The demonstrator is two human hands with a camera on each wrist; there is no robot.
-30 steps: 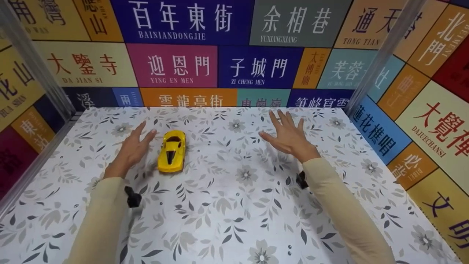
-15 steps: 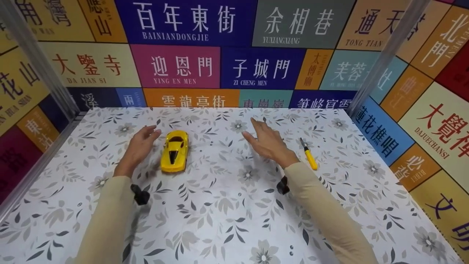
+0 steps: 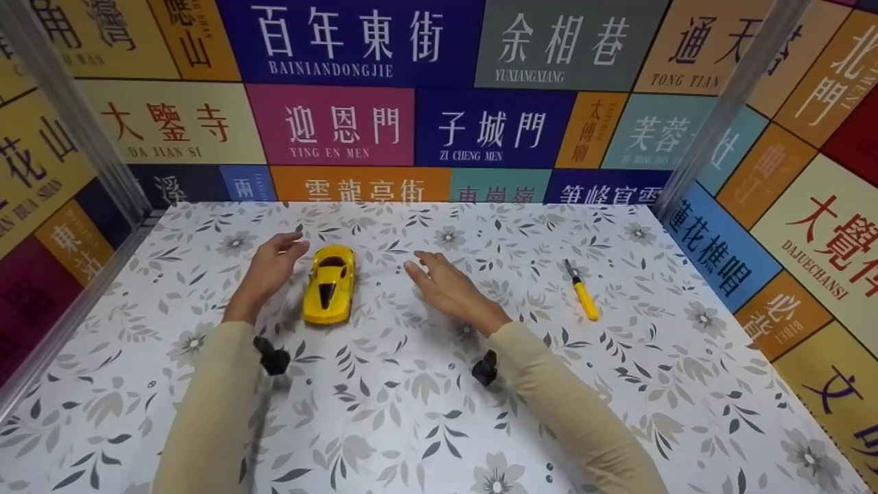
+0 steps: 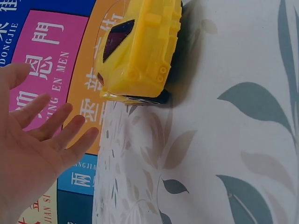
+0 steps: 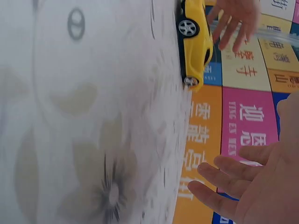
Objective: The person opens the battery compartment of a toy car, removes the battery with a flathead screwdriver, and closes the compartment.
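Note:
A yellow toy car (image 3: 330, 285) stands on the patterned tabletop, left of the middle; its side and wheels show in the right wrist view. Just left of the car is my left hand (image 3: 272, 267), its fingers loosely bent and apart from the car; in the left wrist view this hand (image 4: 37, 149) holds nothing. My right hand (image 3: 446, 285) hovers to the right of the car with a gap between them. In the right wrist view the right hand's fingers (image 5: 233, 172) are spread and relaxed, with nothing in them.
A yellow-handled tool with a thin dark shaft (image 3: 582, 289), perhaps a screwdriver or knife, lies on the right side of the table (image 3: 411, 425). Panels with printed signs (image 3: 329, 130) enclose the back and sides, with clear posts (image 3: 727, 110) at the corners.
My right hand has swept left toward the car, uncovering the yellow-handled tool. My left hand has shifted slightly and its fingers have bent more. The car stays in place.

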